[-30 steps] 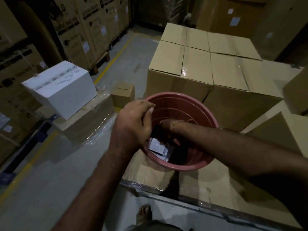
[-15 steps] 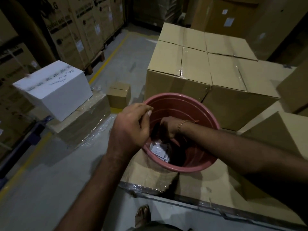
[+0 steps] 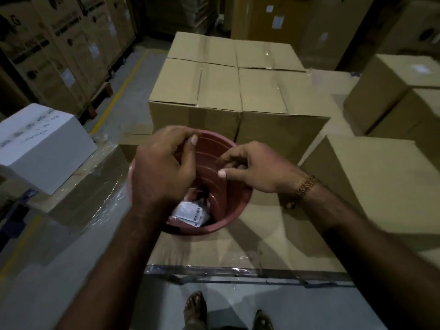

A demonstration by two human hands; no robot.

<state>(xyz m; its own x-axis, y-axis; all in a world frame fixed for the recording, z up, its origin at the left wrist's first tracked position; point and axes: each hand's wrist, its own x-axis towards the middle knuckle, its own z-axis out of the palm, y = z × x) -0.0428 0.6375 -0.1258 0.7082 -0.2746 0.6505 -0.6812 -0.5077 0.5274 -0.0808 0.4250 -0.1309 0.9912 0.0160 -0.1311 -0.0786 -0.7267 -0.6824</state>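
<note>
Crowding round pink plastic tub point(image 3: 228, 223): brown cardboard cartons point(image 3: 214, 96), white box point(image 3: 42, 148); left hand point(image 3: 162, 167), right hand point(image 3: 259, 167) above, grips curled, contents unclear

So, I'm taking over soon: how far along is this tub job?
Done: labelled packets lie in the tub. In hand: left hand and right hand hover curled above it; any hold is unclear. Left: likely more packets, the tub being far from full.

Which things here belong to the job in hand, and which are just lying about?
In the job: left hand and right hand, both over the pink tub; white labelled packets inside it.
Lying about: white box at left; taped brown cartons behind the tub; plain cartons at right.
</note>
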